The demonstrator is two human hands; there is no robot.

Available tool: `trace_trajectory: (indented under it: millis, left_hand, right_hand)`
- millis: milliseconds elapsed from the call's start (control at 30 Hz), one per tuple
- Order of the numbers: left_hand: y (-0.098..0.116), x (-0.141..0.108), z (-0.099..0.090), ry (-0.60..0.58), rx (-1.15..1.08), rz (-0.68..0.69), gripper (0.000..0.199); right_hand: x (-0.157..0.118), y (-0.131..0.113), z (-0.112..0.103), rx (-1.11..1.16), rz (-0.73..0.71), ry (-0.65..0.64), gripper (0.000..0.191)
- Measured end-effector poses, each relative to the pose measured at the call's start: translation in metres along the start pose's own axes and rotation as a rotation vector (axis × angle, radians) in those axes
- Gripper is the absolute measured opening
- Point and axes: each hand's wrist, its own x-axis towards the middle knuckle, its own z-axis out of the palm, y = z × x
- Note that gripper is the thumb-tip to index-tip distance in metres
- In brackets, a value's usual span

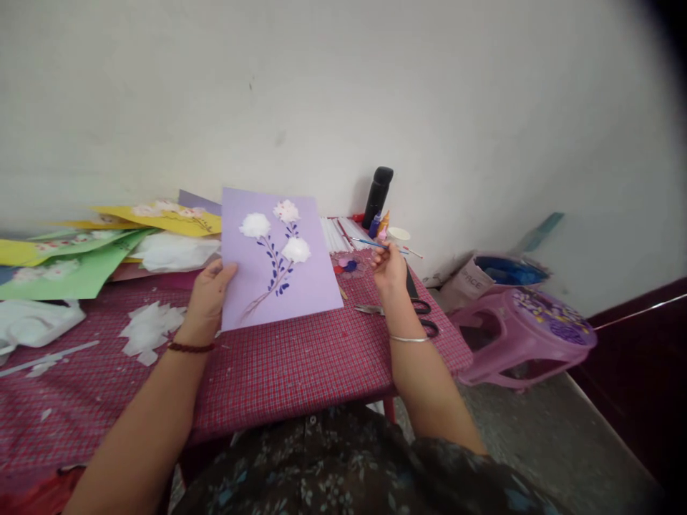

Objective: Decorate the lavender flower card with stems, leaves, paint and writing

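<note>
My left hand grips the left edge of a purple sheet of paper, thumb on its front. Raised at a tilt above the table, the sheet bears white fluffy flowers, painted brown stems and dark blue leaves; the top flower has pinkish specks. In my right hand is a thin blue paintbrush, held between the fingers to the right of the sheet and apart from it. Scissors with black handles lie partly behind my right wrist. Near the brush is a palette with blue, pink and red paint.
On the checked tablecloth, yellow and green flower sheets pile at the left, near white tissue scraps. A black bottle and small paint bottles stand by the wall. A pink stool is at the right.
</note>
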Motion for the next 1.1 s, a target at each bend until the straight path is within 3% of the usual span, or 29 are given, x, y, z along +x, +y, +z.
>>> trace_trajectory:
  millis: [133, 300, 533, 1100]
  left_hand:
    - [-0.007, -0.006, 0.005, -0.069, 0.045, -0.043, 0.035]
    - [-0.007, -0.010, 0.010, -0.100, 0.073, -0.095, 0.034]
    - [-0.003, -0.020, 0.016, -0.202, 0.134, -0.165, 0.046]
    - [-0.012, -0.018, 0.010, -0.245, 0.178, -0.144, 0.048]
  right_hand:
    - [-0.012, -0.009, 0.009, 0.191, 0.120, -0.106, 0.023]
    - [-0.023, -0.011, 0.018, 0.126, 0.058, -0.153, 0.026]
    - [-0.022, -0.014, 0.018, 0.146, 0.123, -0.161, 0.023]
    - [-0.023, -0.003, 0.020, 0.068, 0.056, -0.189, 0.027]
